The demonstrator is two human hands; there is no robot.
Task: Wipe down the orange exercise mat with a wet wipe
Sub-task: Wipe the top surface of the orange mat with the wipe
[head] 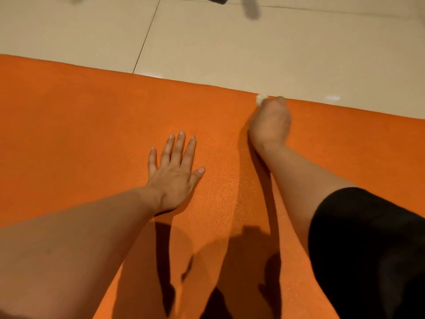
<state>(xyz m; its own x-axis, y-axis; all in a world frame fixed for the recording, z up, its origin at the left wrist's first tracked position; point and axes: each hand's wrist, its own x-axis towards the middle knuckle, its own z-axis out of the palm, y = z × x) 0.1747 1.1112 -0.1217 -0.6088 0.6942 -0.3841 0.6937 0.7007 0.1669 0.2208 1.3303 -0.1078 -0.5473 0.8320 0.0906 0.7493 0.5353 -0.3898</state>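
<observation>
At the far edge of the orange exercise mat (92, 125), right where it meets the pale floor tiles (207, 38), the right hand (270, 125) is bunched around a small white wad, the wet wipe (261, 99), of which only a corner peeks out past the fingertips. The left hand (173, 166) lies flat on the mat nearer the person, fingers straight and spread, gripping nothing, apparently bracing their weight.

From where I stand, the likeliest slip is the wipe running off the edge onto the floor and picking up grit, which would then get rubbed back into the mat. The wipe is balled so tight that little of it seems to touch the surface, so strokes may leave unwiped strips between them. The right hand is blurred, so I cannot tell how firmly it holds; a loose pinch could let the wipe drag out and stay behind. The mat could also creep or ripple on the glossy tiles if the bracing palm lifts during a hard stroke.
</observation>
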